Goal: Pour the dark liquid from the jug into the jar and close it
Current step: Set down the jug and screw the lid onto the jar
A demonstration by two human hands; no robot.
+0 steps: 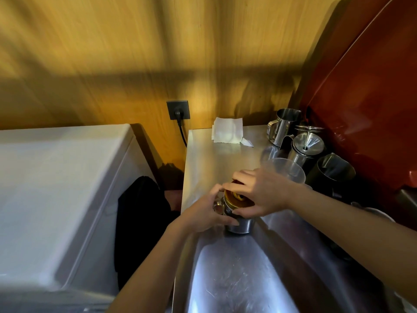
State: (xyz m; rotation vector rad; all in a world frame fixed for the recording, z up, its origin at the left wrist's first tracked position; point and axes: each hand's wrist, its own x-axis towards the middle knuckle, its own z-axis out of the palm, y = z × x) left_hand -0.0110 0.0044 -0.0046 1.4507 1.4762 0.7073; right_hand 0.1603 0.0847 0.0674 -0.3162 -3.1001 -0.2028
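The closing step looks to be in hand: the jar [239,223] stands on the steel counter [209,154] at the near rim of the sink [237,279], the left hand [204,214] wrapped around its side while the right hand [259,195] grips the gold lid [237,198] from above. Next, by my reckoning, comes twisting the lid tight against the steadying hand (whether its thread has caught cannot be told). The jar's contents are hidden; beyond it a clear plastic cup [287,169] looks empty, with steel jugs [286,125] farther back.

No legible txt anywhere
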